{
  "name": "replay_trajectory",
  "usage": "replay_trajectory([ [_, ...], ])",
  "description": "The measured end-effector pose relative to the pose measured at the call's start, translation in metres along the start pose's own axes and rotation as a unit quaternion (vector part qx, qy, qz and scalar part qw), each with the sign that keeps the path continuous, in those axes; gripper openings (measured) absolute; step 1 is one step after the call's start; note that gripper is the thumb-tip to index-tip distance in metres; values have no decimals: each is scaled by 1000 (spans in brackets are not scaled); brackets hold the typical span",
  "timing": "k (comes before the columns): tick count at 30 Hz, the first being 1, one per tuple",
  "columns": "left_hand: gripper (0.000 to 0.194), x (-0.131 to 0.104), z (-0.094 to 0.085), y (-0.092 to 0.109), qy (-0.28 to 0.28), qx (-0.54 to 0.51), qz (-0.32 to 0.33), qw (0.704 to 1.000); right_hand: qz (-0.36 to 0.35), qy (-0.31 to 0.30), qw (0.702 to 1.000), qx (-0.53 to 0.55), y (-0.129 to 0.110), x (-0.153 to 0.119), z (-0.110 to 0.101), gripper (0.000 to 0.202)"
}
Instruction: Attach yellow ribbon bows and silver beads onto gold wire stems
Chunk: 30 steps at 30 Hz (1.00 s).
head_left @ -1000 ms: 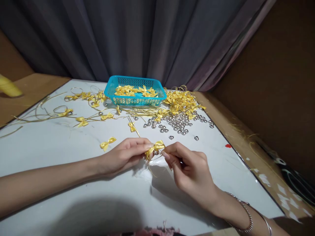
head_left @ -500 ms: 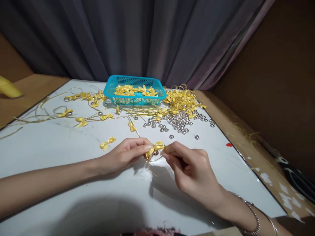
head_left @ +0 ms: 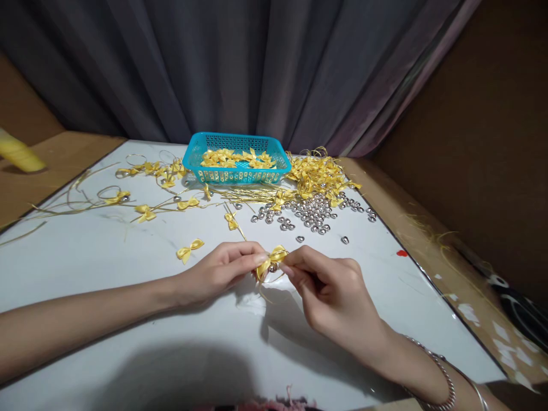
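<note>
Beads (head_left: pixel 311 212), basket (head_left: pixel 238 160) beyond held bow (head_left: pixel 270 260)

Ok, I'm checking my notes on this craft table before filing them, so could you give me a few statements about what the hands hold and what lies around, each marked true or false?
1. Both hands pinch one yellow ribbon bow between them. True: the left hand and right hand meet at it.
2. The basket is red. False: it is turquoise, with yellow bows inside.
3. Silver beads lie scattered beyond the hands. True.
4. The right wrist is bare. False: it wears bracelets.
5. A single loose bow lies right of the hands. False: it lies left of them.
</note>
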<state>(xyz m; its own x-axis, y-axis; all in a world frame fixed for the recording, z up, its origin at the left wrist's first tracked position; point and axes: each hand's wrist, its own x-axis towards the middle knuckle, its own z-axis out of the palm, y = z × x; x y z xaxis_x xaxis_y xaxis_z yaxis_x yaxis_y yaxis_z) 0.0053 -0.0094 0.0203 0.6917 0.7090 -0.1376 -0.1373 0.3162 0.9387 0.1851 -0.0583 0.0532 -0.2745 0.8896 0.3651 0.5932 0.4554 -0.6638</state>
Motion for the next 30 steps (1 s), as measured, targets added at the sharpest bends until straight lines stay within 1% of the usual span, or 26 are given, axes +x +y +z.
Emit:
replay_trajectory([
  [4,25,0,1,3,11,3,13,1000,-1,9,1000,30,2,1,-1,14],
  [8,23,-1,0,5,23,31,45,998,15,-36,998,56,9,0,-4,8],
  [11,23,-1,1,6,23,59,58,996,19,-57,995,74,12,0,-3,15],
  [14,24,-2,2,6,24,98,63,993,15,-45,994,100,12,-1,4,21],
  [17,25,-2,2,5,17,138,60,989,13,-20,993,117,11,-2,11,23],
  [20,26,-2,1,5,20,168,60,984,5,-10,993,117,11,-2,10,23],
  [21,27,-1,1,5,26,175,62,982,1,-21,994,108,11,-1,8,22],
  [24,28,-1,0,7,30,188,59,980,-14,-88,995,43,12,3,-4,15],
  [25,28,-1,1,8,25,196,53,979,-24,-96,995,5,12,5,-9,11],
  [26,28,0,1,8,15,207,47,977,-39,-89,994,-41,12,7,-12,7],
  [28,28,0,2,8,-10,244,42,969,-83,-72,987,-116,13,11,-16,12],
  [29,28,0,2,8,-23,269,46,962,-106,-76,983,-133,14,13,-16,16],
  [30,27,-1,2,7,-34,296,52,953,-125,-96,979,-131,15,15,-15,19],
])
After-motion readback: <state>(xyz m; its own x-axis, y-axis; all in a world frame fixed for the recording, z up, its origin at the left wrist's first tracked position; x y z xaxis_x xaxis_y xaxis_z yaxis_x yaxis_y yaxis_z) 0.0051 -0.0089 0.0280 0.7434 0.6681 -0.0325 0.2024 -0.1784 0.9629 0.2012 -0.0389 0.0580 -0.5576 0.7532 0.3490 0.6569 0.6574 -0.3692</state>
